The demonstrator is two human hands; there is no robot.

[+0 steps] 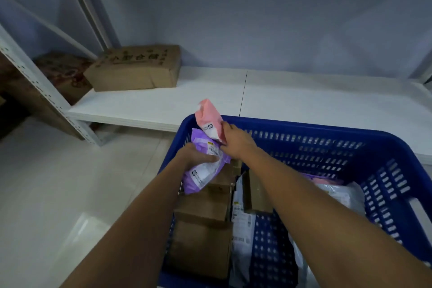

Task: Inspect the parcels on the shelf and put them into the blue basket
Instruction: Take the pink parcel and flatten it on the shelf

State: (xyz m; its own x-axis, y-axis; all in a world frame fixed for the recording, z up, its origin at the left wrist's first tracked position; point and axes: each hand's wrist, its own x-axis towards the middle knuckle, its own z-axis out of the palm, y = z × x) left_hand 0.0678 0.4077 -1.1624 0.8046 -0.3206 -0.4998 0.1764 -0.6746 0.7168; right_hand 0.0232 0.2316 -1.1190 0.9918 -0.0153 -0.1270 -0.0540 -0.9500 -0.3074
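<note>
The left hand [195, 155] gripped a purple mailer bag [205, 168] over the near-left corner of the blue basket [327, 128], thumb across its label. The right hand [236, 139] pinched a pink mailer bag [209, 118], tilted up above the basket's far rim. Brown cartons [203, 229] and grey poly bags [243, 224] lay inside. One cardboard box [135, 68] sat on the white shelf [304, 98].
</note>
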